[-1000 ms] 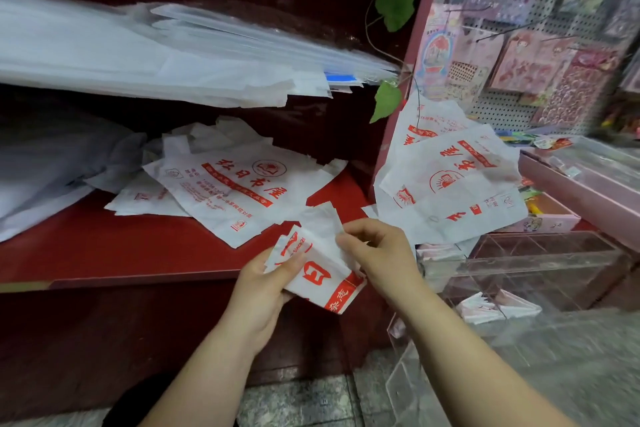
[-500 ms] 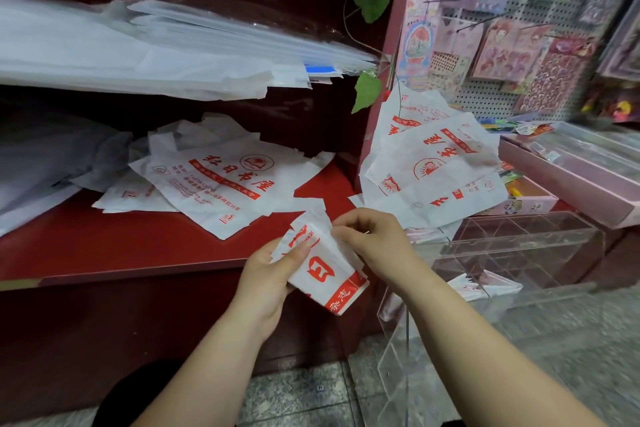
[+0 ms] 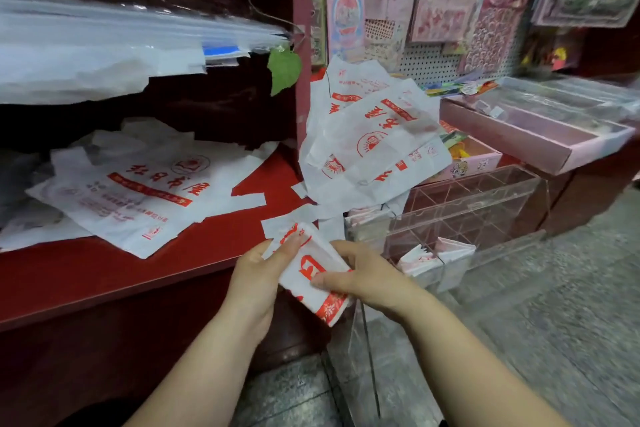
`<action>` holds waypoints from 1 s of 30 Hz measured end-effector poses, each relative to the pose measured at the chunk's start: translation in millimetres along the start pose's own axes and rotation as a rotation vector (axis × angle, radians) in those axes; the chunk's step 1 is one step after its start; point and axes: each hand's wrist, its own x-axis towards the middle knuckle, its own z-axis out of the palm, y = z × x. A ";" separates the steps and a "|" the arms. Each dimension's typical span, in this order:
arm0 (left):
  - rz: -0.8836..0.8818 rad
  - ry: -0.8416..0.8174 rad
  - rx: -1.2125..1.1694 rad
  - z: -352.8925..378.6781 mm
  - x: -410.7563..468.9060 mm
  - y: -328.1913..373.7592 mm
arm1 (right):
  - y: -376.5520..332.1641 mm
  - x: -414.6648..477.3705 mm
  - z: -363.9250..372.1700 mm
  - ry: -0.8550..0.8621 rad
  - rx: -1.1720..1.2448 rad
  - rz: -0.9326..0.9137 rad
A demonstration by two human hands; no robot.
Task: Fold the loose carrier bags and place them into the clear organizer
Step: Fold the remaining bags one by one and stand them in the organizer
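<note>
Gripping a folded carrier bag [image 3: 311,269] with left hand [image 3: 256,274] and right hand [image 3: 370,279] — both pinching it. Held just beside the clear organizer [image 3: 485,199].

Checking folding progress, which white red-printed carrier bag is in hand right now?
The small folded white-and-red plastic bag, gripped by left hand and right hand; no hand touches the others.

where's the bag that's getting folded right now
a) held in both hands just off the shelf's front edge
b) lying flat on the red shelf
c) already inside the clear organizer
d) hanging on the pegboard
A: the left hand and the right hand both grip the folded bag, holding it just past the front edge of the red shelf and left of the clear organizer.
</note>
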 end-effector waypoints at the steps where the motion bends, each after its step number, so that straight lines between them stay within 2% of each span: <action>1: -0.008 -0.009 0.008 7.6 2.7 -2.4 | 6.1 -2.2 -4.9 0.034 0.038 0.005; 6: -0.026 -0.020 0.060 38.3 19.1 -14.0 | 33.9 -6.9 -38.6 0.212 0.350 0.026; 10: -0.007 -0.019 0.235 55.1 34.5 -20.1 | 42.1 -8.0 -65.2 0.312 0.332 -0.016; 15: -0.077 -0.216 0.414 78.3 47.8 -29.5 | 58.4 -11.9 -99.4 0.460 0.335 -0.033; 18: -0.053 -0.178 0.473 94.6 55.8 -40.6 | 70.0 -18.5 -116.2 0.455 0.389 -0.008; 23: 0.094 -0.160 0.619 121.1 65.2 -47.7 | 82.8 -21.8 -136.5 0.479 0.408 0.025; 25: 0.134 -0.153 0.677 130.8 68.4 -46.6 | 84.2 -20.6 -145.2 0.560 0.351 -0.004; 27: 0.197 -0.124 0.738 139.4 74.8 -45.9 | 92.4 -19.2 -157.2 0.716 0.201 -0.026; 29: 0.246 -0.088 0.791 148.7 80.5 -46.7 | 109.2 -17.6 -168.0 0.859 -0.074 0.051; 30: 0.269 -0.079 0.825 152.5 82.6 -48.5 | 117.8 -16.2 -170.6 0.872 -0.246 0.117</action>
